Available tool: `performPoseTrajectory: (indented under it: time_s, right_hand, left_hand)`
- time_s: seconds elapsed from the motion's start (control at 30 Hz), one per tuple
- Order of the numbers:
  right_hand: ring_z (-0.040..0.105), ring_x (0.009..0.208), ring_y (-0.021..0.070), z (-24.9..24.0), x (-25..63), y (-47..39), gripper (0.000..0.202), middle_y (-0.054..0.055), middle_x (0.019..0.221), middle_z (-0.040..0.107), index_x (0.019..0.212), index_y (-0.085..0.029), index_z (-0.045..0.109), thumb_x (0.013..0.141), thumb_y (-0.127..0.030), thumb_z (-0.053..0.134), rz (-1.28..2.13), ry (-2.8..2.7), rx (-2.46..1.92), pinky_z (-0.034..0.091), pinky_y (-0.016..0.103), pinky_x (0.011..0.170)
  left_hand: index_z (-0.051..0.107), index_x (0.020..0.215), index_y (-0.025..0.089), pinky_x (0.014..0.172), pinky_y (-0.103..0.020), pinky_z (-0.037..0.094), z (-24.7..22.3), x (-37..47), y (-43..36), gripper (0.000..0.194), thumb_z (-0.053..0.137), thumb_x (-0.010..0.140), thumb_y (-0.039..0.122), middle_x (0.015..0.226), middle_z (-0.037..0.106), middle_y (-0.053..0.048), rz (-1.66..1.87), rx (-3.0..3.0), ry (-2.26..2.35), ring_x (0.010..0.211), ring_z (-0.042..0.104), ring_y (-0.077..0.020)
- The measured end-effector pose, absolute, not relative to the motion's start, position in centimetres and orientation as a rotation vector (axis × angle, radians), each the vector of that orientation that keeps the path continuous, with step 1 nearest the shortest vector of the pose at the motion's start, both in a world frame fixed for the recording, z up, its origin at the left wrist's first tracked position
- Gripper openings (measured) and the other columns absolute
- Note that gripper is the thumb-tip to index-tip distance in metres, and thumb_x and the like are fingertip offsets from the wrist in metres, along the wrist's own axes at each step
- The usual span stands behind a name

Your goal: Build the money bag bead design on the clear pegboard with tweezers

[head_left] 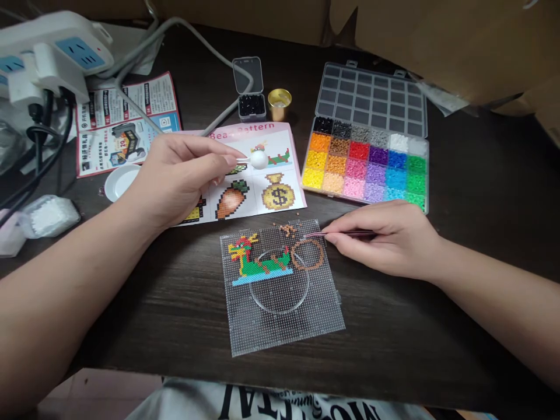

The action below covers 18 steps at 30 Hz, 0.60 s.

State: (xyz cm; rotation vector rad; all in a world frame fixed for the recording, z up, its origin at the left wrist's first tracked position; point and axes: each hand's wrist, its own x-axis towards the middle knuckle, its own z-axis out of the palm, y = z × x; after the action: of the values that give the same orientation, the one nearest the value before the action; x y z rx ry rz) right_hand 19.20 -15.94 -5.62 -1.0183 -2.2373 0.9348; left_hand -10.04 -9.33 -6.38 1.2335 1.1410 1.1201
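Note:
My left hand pinches the thin handle of a small white spoon above the pattern sheet. With my right hand I grip slim tweezers, their tips over the upper right of a clear pegboard. On the board sits a bead dragon boat in green, red and yellow over a light-blue strip. To its right is a brown bead ring. Loose brown beads lie scattered along the board's top edge. Whether the tweezer tips hold a bead is too small to tell.
An open sorting box of coloured beads stands at the right. Behind the sheet are a small box of black beads and a gold cup. At left lie a white lid, a white-bead container, cables and a power strip.

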Motion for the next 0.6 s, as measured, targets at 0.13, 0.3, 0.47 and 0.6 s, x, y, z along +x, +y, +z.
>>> performPoseTrajectory:
  time_s: [0.13, 0.3, 0.47, 0.6]
  right_hand:
    - [0.066, 0.055, 0.0093, -5.46, 19.31, -15.89, 0.009, 0.002, 0.078, 0.077, 0.087, -0.016, 0.075, 0.086, -0.018, 0.065, 0.945, -2.225, -1.013, 0.051, 0.018, 0.045]
    - [0.066, 0.055, 0.01, -5.44, 19.5, -15.89, 0.009, 0.003, 0.076, 0.077, 0.084, -0.014, 0.075, 0.084, -0.016, 0.066, 0.956, -2.235, -1.024, 0.05, 0.018, 0.045]
    - [0.065, 0.055, 0.0099, -5.44, 19.48, -15.89, 0.01, 0.003, 0.078, 0.077, 0.086, -0.015, 0.075, 0.085, -0.017, 0.066, 0.971, -2.247, -1.015, 0.05, 0.019, 0.046]
    - [0.065, 0.054, 0.0096, -5.3, 19.48, -15.89, 0.01, 0.003, 0.076, 0.076, 0.085, -0.015, 0.075, 0.086, -0.018, 0.065, 0.964, -2.266, -1.019, 0.049, 0.018, 0.046]
  left_hand:
    - [0.079, 0.068, 0.016, 0.04, -0.018, 0.036, -6.33, -9.98, -9.3, 0.011, 0.072, 0.068, 0.007, 0.047, 0.056, -0.001, 1.12, 1.233, 1.141, 0.045, 0.05, -0.0058]
    - [0.079, 0.069, 0.017, 0.041, -0.017, 0.035, -6.39, -10.12, -9.3, 0.01, 0.073, 0.068, 0.009, 0.048, 0.057, -0.001, 1.113, 1.232, 1.164, 0.046, 0.051, -0.0058]
    - [0.079, 0.068, 0.016, 0.045, -0.017, 0.04, -6.39, -10.1, -9.39, 0.011, 0.072, 0.068, 0.007, 0.047, 0.055, 0.001, 1.128, 1.238, 1.137, 0.047, 0.053, -0.0054]
    - [0.078, 0.07, 0.016, 0.046, -0.018, 0.039, -6.27, -10.04, -9.46, 0.011, 0.071, 0.069, 0.007, 0.048, 0.057, 0.001, 1.119, 1.237, 1.14, 0.048, 0.051, -0.0047]
